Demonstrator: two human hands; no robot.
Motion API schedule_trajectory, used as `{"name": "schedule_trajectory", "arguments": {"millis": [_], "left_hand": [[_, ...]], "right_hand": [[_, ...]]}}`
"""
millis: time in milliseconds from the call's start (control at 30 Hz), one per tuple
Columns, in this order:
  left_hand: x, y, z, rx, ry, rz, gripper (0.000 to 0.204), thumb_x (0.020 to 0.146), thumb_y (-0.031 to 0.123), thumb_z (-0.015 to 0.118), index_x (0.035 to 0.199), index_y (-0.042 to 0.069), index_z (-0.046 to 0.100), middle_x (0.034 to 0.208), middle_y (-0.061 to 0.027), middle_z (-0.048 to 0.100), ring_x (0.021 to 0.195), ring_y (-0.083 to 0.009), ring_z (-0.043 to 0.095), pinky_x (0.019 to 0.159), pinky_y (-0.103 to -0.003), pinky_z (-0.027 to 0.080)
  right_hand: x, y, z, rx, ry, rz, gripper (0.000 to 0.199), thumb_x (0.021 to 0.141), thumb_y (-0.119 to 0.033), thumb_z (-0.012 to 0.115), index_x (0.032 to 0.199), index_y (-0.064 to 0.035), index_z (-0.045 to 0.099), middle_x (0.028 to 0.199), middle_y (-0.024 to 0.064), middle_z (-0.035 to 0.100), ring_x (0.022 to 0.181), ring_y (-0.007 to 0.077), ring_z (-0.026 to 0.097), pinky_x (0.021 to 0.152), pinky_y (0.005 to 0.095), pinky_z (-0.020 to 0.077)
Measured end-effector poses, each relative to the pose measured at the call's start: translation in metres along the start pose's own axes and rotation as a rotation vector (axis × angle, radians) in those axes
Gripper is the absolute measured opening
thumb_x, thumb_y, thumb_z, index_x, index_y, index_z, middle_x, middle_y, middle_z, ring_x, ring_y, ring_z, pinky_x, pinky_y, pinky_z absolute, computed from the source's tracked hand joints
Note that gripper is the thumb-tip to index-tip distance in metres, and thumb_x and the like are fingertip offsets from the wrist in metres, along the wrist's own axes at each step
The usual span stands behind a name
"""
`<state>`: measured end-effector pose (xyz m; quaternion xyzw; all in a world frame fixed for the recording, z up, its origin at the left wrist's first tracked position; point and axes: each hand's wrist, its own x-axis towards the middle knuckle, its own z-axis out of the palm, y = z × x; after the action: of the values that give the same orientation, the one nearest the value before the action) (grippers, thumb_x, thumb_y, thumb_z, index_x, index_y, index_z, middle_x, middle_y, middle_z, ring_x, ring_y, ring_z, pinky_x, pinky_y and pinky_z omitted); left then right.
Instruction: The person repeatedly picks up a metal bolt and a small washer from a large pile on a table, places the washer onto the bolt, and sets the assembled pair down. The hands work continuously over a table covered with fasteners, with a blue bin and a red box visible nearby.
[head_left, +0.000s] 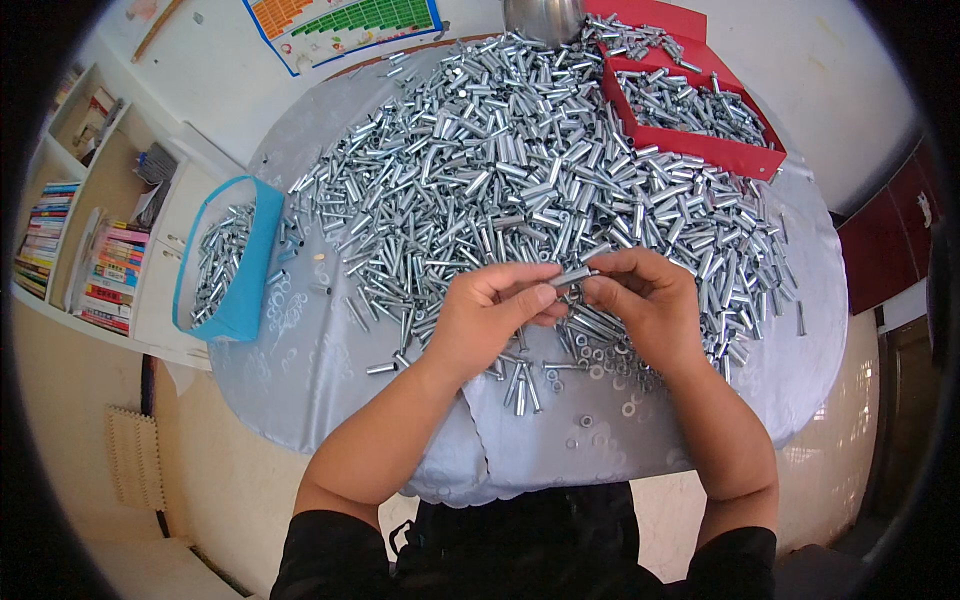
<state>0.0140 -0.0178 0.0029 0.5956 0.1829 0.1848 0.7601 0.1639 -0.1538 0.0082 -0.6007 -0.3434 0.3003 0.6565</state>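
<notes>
Head view, looking down on a round table [330, 370] covered with a shiny grey cloth. Both forearms enter from the lower edge and meet above the near part of the table.

Left hand [490, 315]: fingers curled inward, thumb and forefinger closed on the left end of a short silver metal tube [572, 276]. Right hand [645, 300]: fingers bent, fingertips pinching the right end of the same tube. Tube lies roughly level between the two hands, raised just above the table surface, tilted slightly up to the right.

Directly beneath and just in front of the hands: a scatter of small metal washers [600, 370] on the cloth, plus a few loose tubes.

Beyond the hands: a large heap of identical silver tubes [500, 170] covering most of the table's middle and far half, touching the hands' far side.

Far right of the table: a red open box [700, 150] holding more tubes, its near wall against the heap. Left edge of the table: a blue container [245, 290], partly filled with tubes. Far edge, centre: base of a rounded metal vessel [542, 18], cut off by the frame.

Off the table, left: white shelves with upright books [110, 270]. Top: a coloured chart [340, 25] lying flat.
</notes>
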Motion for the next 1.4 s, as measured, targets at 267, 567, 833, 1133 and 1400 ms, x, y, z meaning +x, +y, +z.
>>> {"name": "schedule_trajectory", "arguments": {"millis": [267,567,833,1133,1400], "left_hand": [[0.003,-0.003,-0.009,-0.018,-0.037,0.020,0.019,0.091,0.005,0.063,0.108,-0.003,0.062,0.094,-0.0122,0.069,0.077,-0.0171,0.068,0.070,-0.029,0.057],[0.004,0.000,-0.008,-0.028,0.047,0.021,0.018,0.093,0.006,0.059,0.109,-0.002,0.061,0.093,-0.0125,0.069,0.073,-0.0165,0.068,0.066,-0.029,0.058],[0.005,0.000,-0.010,-0.060,0.120,0.026,0.018,0.092,0.007,0.060,0.108,-0.001,0.062,0.092,-0.0115,0.070,0.071,-0.0147,0.067,0.065,-0.028,0.058],[0.004,0.000,-0.010,-0.061,0.113,0.031,0.017,0.092,0.007,0.061,0.107,-0.001,0.062,0.091,-0.0112,0.070,0.070,-0.0145,0.067,0.064,-0.028,0.058],[0.004,-0.001,-0.011,-0.070,0.110,0.022,0.019,0.092,0.007,0.062,0.109,-0.001,0.062,0.091,-0.0119,0.070,0.070,-0.0148,0.067,0.064,-0.028,0.058]], "right_hand": [[-0.002,-0.009,0.000,-0.407,-0.038,-0.172,0.012,0.078,-0.009,0.078,0.080,-0.0010,0.069,0.069,0.0054,0.063,0.061,0.0106,0.056,0.055,0.0258,0.0446],[0.003,-0.018,-0.013,-0.553,-0.160,-0.146,0.010,0.078,-0.009,0.074,0.080,-0.0013,0.067,0.069,0.0092,0.060,0.061,0.0202,0.058,0.057,0.0311,0.0447],[-0.001,-0.027,-0.040,-0.826,-0.772,-0.289,0.005,0.072,-0.010,0.069,0.077,-0.0086,0.067,0.076,0.0057,0.060,0.075,0.0274,0.062,0.066,0.0381,0.0479],[-0.003,-0.025,-0.030,-0.991,-0.856,-0.322,0.006,0.073,-0.014,0.069,0.075,-0.0090,0.067,0.080,0.0057,0.061,0.080,0.0271,0.063,0.069,0.0397,0.0497],[-0.004,-0.024,-0.029,-1.061,-0.835,-0.365,0.011,0.072,-0.015,0.073,0.082,-0.0094,0.071,0.077,0.0050,0.060,0.078,0.0255,0.062,0.067,0.0370,0.0492]]}}
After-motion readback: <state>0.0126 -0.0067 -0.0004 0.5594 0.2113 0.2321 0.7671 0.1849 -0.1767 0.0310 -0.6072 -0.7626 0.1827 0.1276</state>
